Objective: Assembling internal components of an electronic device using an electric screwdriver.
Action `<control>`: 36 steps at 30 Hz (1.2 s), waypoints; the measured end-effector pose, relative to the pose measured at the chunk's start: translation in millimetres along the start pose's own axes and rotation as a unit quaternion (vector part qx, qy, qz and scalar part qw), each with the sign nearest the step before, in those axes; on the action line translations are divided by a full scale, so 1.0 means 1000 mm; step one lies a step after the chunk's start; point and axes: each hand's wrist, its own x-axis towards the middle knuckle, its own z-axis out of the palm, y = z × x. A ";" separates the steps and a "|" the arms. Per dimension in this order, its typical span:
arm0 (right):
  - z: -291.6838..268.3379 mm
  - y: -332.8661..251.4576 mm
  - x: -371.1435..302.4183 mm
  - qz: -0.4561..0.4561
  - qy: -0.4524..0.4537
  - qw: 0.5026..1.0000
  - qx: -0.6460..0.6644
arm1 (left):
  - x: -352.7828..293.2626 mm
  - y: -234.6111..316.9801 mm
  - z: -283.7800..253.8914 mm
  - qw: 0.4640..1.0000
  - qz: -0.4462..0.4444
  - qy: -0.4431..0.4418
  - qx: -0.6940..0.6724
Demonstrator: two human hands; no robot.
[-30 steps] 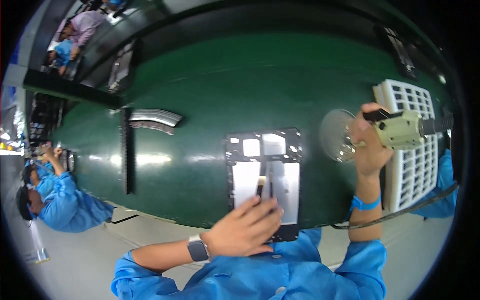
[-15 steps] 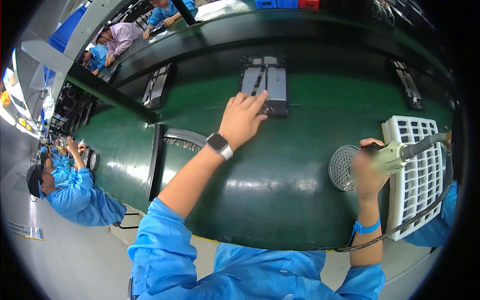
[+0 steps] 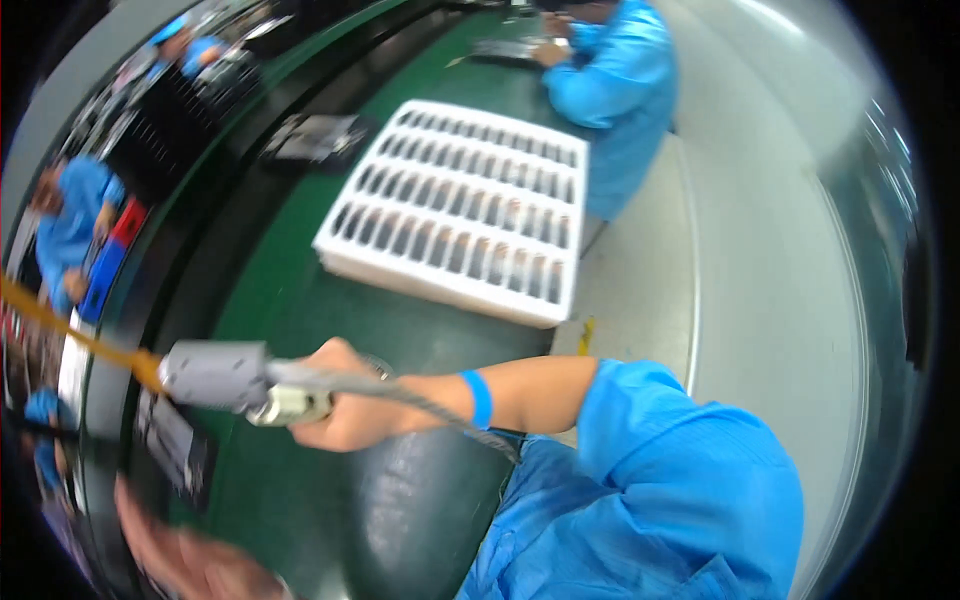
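My right hand (image 3: 345, 425) is wrapped round what looks like a cream and grey corded electric screwdriver (image 3: 215, 375), with a grey cable at its top. Its tip is hidden below. Low at the left edge, my left hand (image 3: 190, 560) is blurred, its fingers stretched out and nothing visible in them. An opened flat electronic device (image 3: 172, 445) lies on the green bench (image 3: 290, 480), between that hand and the screwdriver. Just behind my right wrist shows a bit of the rim of a round dish (image 3: 378, 366); the rest is hidden.
A big white slotted tray (image 3: 345, 265) full of small dark parts stands beyond my right hand. Another opened device (image 3: 315, 138) lies past it. A co-worker in blue (image 3: 620, 100) works at the far end. A blue bin (image 3: 100, 280) stands at left. The cable crosses my right wrist.
The view has swung to the right, bringing the white tray to the middle. My left hand has come off the device it was touching. The screwdriver is still in my right hand.
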 end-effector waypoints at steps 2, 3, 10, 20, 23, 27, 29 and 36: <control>-0.002 -0.004 -0.006 -0.009 0.012 1.000 0.012 | 0.020 0.037 -0.012 0.982 0.097 0.123 -0.102; -0.002 0.004 -0.006 -0.014 0.016 1.000 -0.001 | 0.023 0.026 -0.001 0.980 0.096 0.123 -0.125; 0.004 0.001 0.000 -0.027 0.037 0.999 0.015 | 0.011 0.028 -0.003 0.962 0.066 0.137 -0.227; 0.003 0.011 -0.012 0.009 0.054 0.992 -0.116 | -0.008 0.032 -0.019 0.938 0.022 0.175 -0.298; 0.003 0.006 -0.013 0.049 0.039 0.992 -0.105 | -0.004 0.030 -0.024 0.929 0.030 0.192 -0.314; -0.002 0.012 -0.010 0.081 -0.020 0.996 -0.033 | -0.020 0.036 -0.023 0.915 0.009 0.241 -0.325; 0.007 0.006 -0.001 -0.014 0.014 1.000 -0.012 | -0.025 0.037 -0.027 0.909 0.001 0.259 -0.326; -0.002 0.001 -0.003 0.012 -0.013 1.000 -0.008 | 0.004 0.039 -0.075 0.908 0.057 0.280 -0.307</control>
